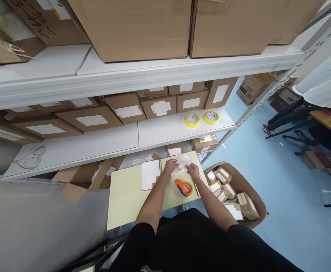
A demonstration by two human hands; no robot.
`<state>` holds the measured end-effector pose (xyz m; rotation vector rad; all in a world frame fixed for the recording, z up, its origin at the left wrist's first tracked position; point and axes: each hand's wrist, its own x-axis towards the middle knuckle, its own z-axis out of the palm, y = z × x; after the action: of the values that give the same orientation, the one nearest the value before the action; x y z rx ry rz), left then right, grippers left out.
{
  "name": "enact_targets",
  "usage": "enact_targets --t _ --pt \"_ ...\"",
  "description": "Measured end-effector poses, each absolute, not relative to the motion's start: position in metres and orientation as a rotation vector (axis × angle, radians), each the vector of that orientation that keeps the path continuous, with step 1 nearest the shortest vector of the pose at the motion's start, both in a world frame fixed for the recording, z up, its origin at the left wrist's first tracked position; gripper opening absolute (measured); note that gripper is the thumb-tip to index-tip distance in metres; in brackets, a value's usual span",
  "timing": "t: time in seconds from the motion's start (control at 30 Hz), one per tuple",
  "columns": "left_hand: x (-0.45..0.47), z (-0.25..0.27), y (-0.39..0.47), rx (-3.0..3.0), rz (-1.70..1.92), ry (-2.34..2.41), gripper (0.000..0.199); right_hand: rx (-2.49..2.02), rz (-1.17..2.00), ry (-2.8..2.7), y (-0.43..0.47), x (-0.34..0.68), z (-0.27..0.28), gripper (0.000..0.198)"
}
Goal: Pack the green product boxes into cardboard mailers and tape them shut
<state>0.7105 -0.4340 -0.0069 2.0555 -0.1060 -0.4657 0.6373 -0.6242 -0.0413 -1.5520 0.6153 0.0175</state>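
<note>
A small white paper sheet (183, 161), perhaps a label, spans the gap between my hands above the pale yellow table (128, 204). My left hand (171, 166) pinches its left side, while the fingers of my right hand (193, 170) close on its right edge. Just below the hands lies an orange tape dispenser (183, 187) with a roll of yellowish tape. To the left of my left hand sits a cardboard box with a large white label (150, 174). A phone (197, 187), partly covered by my right forearm, rests near the table's right edge.
A large carton (260, 202) of small taped boxes stands on the floor to the right. Behind the table, a metal rack (165, 132) carries labelled boxes, two yellow tape rolls (192, 119) and safety glasses (31, 158). Another person (298, 102) stands at the far right.
</note>
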Motion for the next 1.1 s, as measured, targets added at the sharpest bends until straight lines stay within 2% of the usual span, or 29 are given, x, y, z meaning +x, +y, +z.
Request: enact_targets --t 0.17,0.3,0.4,0.53,0.6,0.77,1.1 --pt "0.706 0.002 -0.42 2.085 -0.455 -0.099 0.023 -1.269 -0.131 0.703 -0.637 0.637 -0.025 0.024" --pt "0.702 0.004 -0.413 2.159 -0.518 -0.183 0.017 -1.021 -0.222 0.725 -0.652 0.641 -0.013 0.029" --pt "0.698 0.009 -0.41 2.207 -0.546 -0.19 0.013 -0.998 -0.241 0.672 -0.663 0.645 -0.003 0.038" --pt "0.697 0.028 -0.42 2.092 -0.507 -0.27 0.055 -0.995 -0.227 0.55 -0.671 0.649 0.01 0.034" --pt "0.7 0.041 -0.433 1.979 -0.479 -0.357 0.063 -0.952 -0.225 0.526 -0.668 0.651 0.015 0.032" --pt "0.709 0.066 -0.456 1.884 -0.608 -0.458 0.037 -0.96 -0.176 0.511 -0.662 0.649 0.021 0.028" --pt "0.71 0.074 -0.43 1.874 -0.766 -0.38 0.042 -1.048 0.002 0.486 -0.701 0.636 0.03 0.028"
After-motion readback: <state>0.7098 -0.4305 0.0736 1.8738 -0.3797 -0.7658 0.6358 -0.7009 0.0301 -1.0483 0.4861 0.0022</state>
